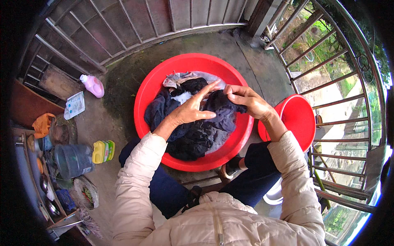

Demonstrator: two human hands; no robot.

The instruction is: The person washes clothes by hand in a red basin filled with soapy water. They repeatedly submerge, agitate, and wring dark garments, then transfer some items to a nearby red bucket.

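Note:
A large red plastic basin (154, 77) stands on the concrete floor before me, holding dark wet clothes and sudsy water. My right hand (246, 100) pinches a dark garment (223, 107) between thumb and fingers and lifts part of it near the basin's right side. Just left of that, my left hand (195, 109) hovers over the clothes, its fingers spread and thumb apart, with nothing visible in it. Dark blue cloth (160, 112) lies at the basin's left, a black piece (187, 146) at the near side, and a patterned light piece (175, 80) at the far side.
A red bucket (300, 120) stands right of the basin, beside metal railings (335, 98). Leftward are a pink bottle (94, 86), a white packet (74, 105), a yellow jug (103, 151), a large clear water bottle (72, 160) and a mop head (89, 221). Bars (147, 18) run along the far wall.

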